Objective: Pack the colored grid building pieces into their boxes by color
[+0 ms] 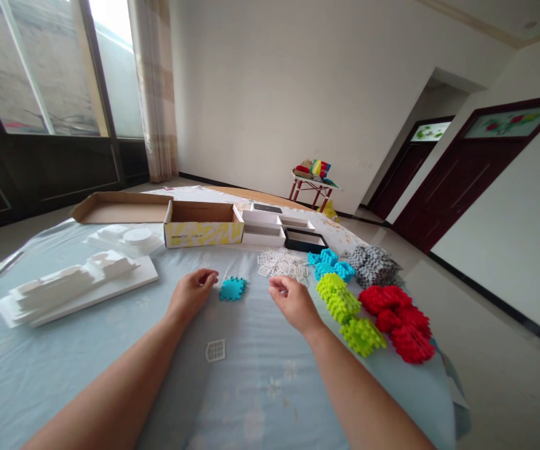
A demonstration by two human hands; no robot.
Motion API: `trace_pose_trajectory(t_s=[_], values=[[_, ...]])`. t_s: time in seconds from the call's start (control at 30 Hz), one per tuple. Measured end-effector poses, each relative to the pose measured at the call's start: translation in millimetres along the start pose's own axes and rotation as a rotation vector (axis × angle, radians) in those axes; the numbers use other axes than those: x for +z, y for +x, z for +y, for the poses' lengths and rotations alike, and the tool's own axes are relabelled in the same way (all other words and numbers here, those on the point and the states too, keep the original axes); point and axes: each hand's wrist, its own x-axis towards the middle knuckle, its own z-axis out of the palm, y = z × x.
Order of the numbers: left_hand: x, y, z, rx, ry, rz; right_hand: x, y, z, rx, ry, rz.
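Observation:
A flat blue interlocking tile [233,289] with notched edges lies on the light blue tablecloth between my two hands. Just left of it is my left hand [195,290], its fingers loosely curled, with nothing visible in them. My right hand [294,300] hovers to the right of the tile, loosely bent and holding nothing I can see. Neither hand touches the tile. Nearer to me lies a small white window-shaped piece [216,350]. Beyond my right hand, many white lattice pieces [283,264] are spread in a loose pile.
Stacks of blue [330,264], lime green [338,296], red [404,315] and grey tiles [374,265] line the right side. A cardboard box [203,234] and white trays [263,234] stand behind, beside a black tray [305,239]. White foam packing [82,284] lies left.

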Motion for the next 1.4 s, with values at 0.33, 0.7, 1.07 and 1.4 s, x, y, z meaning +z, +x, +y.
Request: trace_pose_trajectory(t_s=[0.33, 0.7, 1.07, 1.4], values=[[-7.7, 2, 0, -0.005, -0.12, 0.134, 42, -50, -33, -0.285, -0.088, -0.358], [-9.4, 2, -1, -0.036, -0.183, 0.172, 48, -52, -35, -0.265, -0.127, -0.417], [-9.1, 3, -1, -0.043, -0.151, 0.133, 20, -35, -22, -0.003, 0.257, -0.418], [-8.7, 3, -2, -0.049, -0.129, 0.113, -8, 36, 13, 0.258, 0.465, 0.076]])
